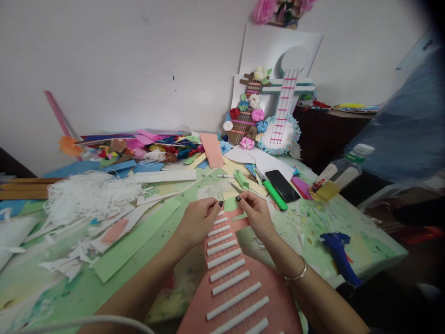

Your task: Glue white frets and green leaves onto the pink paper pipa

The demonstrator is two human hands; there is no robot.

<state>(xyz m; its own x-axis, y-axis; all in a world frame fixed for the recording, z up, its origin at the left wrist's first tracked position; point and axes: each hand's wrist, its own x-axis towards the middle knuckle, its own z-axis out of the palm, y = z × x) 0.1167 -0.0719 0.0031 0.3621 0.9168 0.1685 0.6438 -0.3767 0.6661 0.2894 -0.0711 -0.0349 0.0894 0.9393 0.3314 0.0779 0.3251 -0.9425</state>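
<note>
This looks like a craft room or art workshop: the paint-stained table [368, 248] carries a strip of green paper [137, 241], tangled white string [90, 197], a blue glue gun [340, 260] and a pink model instrument [236, 287], while flower-trimmed brown [234, 131] and white model instruments [287, 102] stand near a plain wall [111, 74]
</note>
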